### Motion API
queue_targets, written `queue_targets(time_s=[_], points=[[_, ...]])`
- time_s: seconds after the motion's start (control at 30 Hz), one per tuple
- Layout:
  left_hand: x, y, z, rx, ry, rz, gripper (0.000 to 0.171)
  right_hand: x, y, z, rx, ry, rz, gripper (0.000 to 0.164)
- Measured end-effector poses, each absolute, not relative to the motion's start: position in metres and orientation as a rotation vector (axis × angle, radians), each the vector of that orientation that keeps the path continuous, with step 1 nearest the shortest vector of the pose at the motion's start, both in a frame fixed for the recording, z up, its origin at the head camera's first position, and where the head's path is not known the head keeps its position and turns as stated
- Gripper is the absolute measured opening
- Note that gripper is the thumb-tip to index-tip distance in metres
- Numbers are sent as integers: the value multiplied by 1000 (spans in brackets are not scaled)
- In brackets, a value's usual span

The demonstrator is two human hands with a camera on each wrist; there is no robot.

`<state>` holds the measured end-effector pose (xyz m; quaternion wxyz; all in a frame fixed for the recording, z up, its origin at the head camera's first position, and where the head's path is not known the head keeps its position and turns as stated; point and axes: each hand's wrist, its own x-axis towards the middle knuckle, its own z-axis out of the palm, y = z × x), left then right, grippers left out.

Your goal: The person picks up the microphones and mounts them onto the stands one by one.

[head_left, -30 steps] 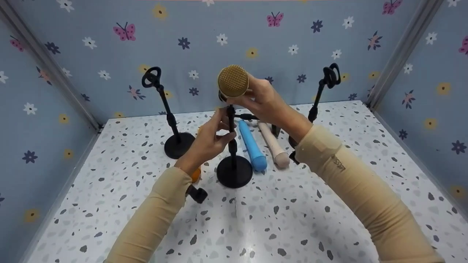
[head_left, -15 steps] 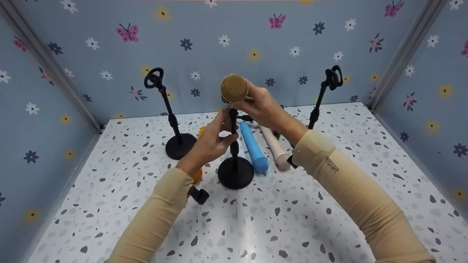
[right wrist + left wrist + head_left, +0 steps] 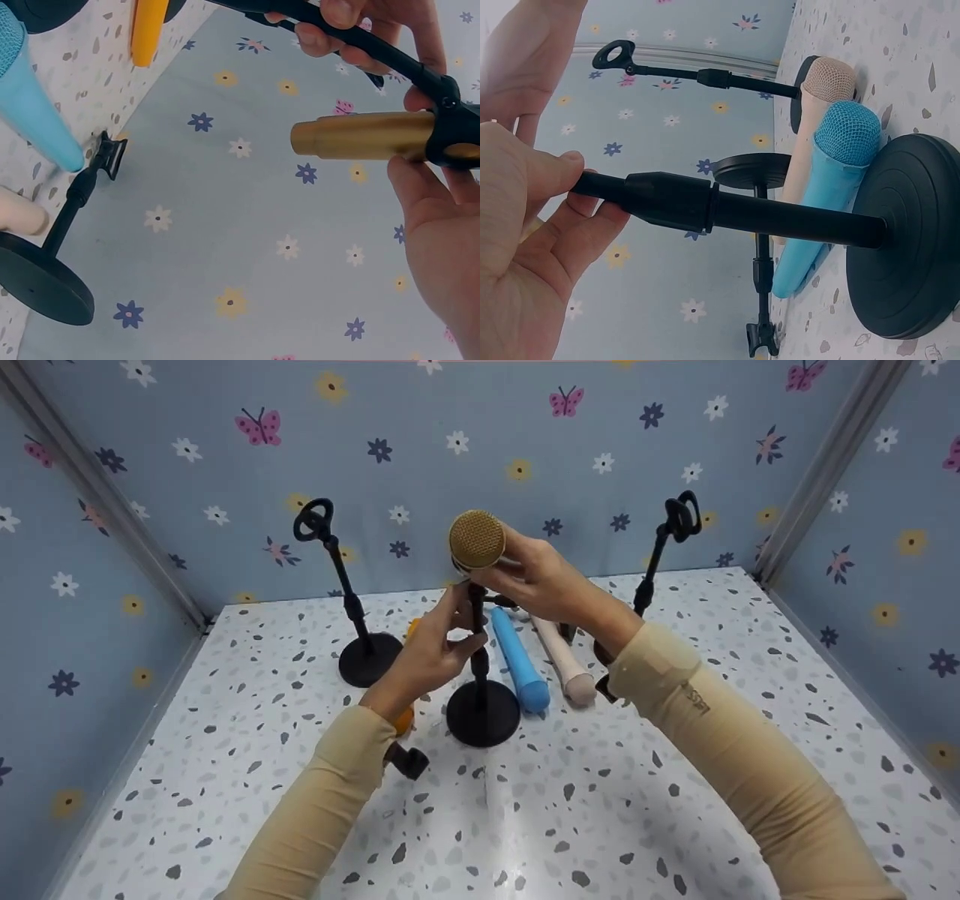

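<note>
A gold microphone (image 3: pixel 477 538) with a mesh head tilts toward me at the top of the middle black stand (image 3: pixel 481 720). My right hand (image 3: pixel 547 581) holds it near the head. In the right wrist view, the gold handle passes through the stand's black ring clip (image 3: pixel 448 135), and my right fingers (image 3: pixel 420 184) touch the handle beside it. My left hand (image 3: pixel 431 649) pinches the stand's pole (image 3: pixel 667 199) below the clip, thumb on one side and fingers on the other. The stand's round base rests on the table.
Blue (image 3: pixel 521 664) and pale pink (image 3: pixel 562 660) microphones lie right of the base. An orange microphone (image 3: pixel 405 721) is partly hidden by my left arm. Upright stands with bare clips flank left (image 3: pixel 349 600) and right (image 3: pixel 651 577). A black clip (image 3: pixel 409 761) lies near my left sleeve.
The gold microphone and my right hand have come down slightly toward the stand's top. My left hand keeps its pinch on the pole.
</note>
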<state>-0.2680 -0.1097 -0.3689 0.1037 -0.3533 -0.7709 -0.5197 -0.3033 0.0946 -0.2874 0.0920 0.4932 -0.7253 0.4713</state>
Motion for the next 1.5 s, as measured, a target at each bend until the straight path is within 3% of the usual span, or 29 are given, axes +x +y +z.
queue_targets(time_s=[0.17, 0.43, 0.67, 0.9, 1.13, 1.5], points=[[-270, -112, -368, -1060, -2272, -1504, 78, -303, 101, -290, 1486, -2185, 1375, 55], [-268, -115, -367, -1026, -2301, -1526, 77, -308, 124, -315, 1425, -2383, 1409, 86], [-268, -115, -368, -1019, -2315, -1503, 73, -312, 139, -349, 1403, -2741, 1379, 96], [-268, -114, -371, -1016, -2322, -1486, 75, -309, 134, -384, 1471, -2947, 1105, 93], [-269, -112, -371, -1012, -2328, -1496, 65, -306, 121, -402, 1466, -3087, 649, 89], [-270, -111, -373, -995, -2309, -1500, 75, -302, 101, -412, 1543, -3079, 350, 71]])
